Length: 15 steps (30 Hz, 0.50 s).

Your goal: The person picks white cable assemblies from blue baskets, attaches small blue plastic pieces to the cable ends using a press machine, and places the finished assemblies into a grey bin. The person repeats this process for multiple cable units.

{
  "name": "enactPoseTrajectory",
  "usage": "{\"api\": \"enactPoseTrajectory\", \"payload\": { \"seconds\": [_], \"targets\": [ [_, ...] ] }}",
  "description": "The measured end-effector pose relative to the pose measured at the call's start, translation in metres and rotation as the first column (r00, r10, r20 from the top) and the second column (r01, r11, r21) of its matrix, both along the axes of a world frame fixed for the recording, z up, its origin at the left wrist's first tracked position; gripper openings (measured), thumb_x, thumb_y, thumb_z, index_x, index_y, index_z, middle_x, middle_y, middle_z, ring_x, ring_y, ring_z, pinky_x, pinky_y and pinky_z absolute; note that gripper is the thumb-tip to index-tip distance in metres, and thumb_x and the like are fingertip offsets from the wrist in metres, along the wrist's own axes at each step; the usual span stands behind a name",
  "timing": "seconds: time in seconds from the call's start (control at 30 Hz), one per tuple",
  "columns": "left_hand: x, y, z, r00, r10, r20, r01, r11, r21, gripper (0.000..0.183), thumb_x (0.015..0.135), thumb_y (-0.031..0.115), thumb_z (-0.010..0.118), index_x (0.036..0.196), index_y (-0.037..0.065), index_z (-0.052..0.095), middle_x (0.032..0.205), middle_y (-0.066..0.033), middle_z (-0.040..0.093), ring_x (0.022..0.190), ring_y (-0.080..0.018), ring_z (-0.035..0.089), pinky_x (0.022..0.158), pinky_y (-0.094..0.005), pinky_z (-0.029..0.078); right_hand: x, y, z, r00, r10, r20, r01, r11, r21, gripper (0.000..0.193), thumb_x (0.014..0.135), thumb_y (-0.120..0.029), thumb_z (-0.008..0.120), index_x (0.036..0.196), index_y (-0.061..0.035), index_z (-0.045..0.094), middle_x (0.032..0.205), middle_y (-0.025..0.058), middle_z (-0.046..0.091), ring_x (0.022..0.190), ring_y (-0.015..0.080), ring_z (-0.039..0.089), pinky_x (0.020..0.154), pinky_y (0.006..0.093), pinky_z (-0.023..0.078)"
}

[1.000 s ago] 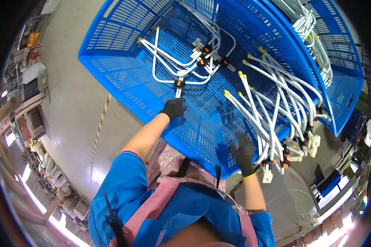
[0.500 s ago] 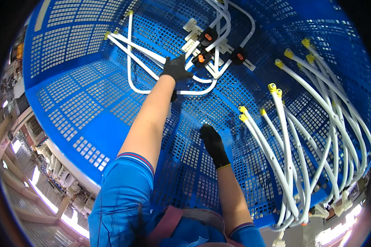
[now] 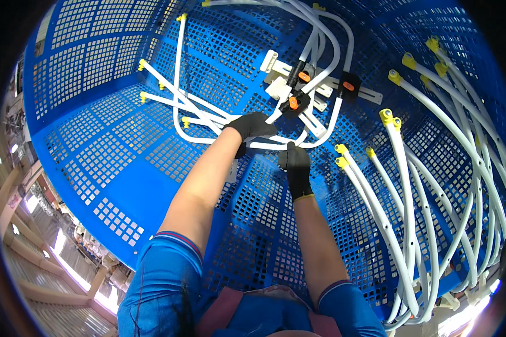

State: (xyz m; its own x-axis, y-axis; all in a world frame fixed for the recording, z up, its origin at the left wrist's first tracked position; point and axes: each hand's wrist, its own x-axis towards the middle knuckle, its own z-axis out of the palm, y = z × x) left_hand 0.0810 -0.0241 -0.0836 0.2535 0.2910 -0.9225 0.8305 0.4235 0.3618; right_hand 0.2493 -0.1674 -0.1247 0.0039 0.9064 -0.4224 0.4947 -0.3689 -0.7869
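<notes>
My left hand (image 3: 252, 127), in a black glove, is closed around bent white tubes near the middle of a deep blue crate (image 3: 126, 174). Some of its fingers are hidden under the palm. My right hand (image 3: 298, 168), gloved too, has its fingertips closed on the near run of a bent white tube (image 3: 320, 140). Yellow end fittings (image 3: 143, 64) cap the tubes to the left. Beyond the hands, black clamps with orange centres (image 3: 293, 103) sit on the tubes, beside white slotted brackets (image 3: 370, 95).
Several curved white tubes (image 3: 407, 224) with yellow ends lean against the crate's right side. The crate's perforated walls (image 3: 95, 33) rise all round. Past its left rim are wooden beams (image 3: 50, 297) and bright lights.
My right hand has moved up and forward onto the tube. The tubes and clamps have shifted in view, with more yellow ends showing at the left. My left hand has closed over the tubes.
</notes>
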Motion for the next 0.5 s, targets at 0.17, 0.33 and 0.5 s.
{"api": "enactPoseTrajectory", "payload": {
  "seconds": [0.17,0.33,0.5],
  "targets": [
    [-0.029,-0.007,-0.009,0.979,-0.117,-0.167,0.158,0.952,0.262,0.046,0.073,0.048,0.066,0.100,0.011,0.066,0.095,-0.0163,0.066,0.089,-0.0339,0.063,0.077,-0.0419,0.049,0.038,0.034,0.022,0.928,-0.126,0.350,0.105,0.991,0.079,0.018,0.088,-0.019,0.055,0.082,-0.0021,0.056,0.067,0.0143,0.050,0.063,0.0337,0.052,0.054,0.0440,0.041],
    [-0.068,-0.009,-0.007,0.957,-0.125,-0.262,0.181,0.963,0.199,0.036,0.079,0.038,0.064,0.101,0.010,0.066,0.093,-0.0158,0.066,0.086,-0.0333,0.063,0.075,-0.0419,0.049,0.052,0.084,0.046,0.915,-0.366,0.167,0.391,0.907,-0.153,0.039,0.093,-0.032,0.049,0.075,0.0025,0.054,0.065,0.0176,0.053,0.061,0.0329,0.052,0.057,0.0442,0.039],
    [-0.056,-0.008,0.008,0.993,-0.026,-0.117,0.079,0.873,0.482,0.032,0.084,0.031,0.063,0.104,0.007,0.062,0.096,-0.0165,0.064,0.091,-0.0329,0.061,0.078,-0.0417,0.048,0.035,0.088,0.058,0.855,-0.517,0.045,0.516,0.836,-0.186,0.036,0.095,-0.028,0.049,0.074,0.0014,0.049,0.060,0.0124,0.050,0.052,0.0240,0.048,0.054,0.0378,0.040]
  ]
}}
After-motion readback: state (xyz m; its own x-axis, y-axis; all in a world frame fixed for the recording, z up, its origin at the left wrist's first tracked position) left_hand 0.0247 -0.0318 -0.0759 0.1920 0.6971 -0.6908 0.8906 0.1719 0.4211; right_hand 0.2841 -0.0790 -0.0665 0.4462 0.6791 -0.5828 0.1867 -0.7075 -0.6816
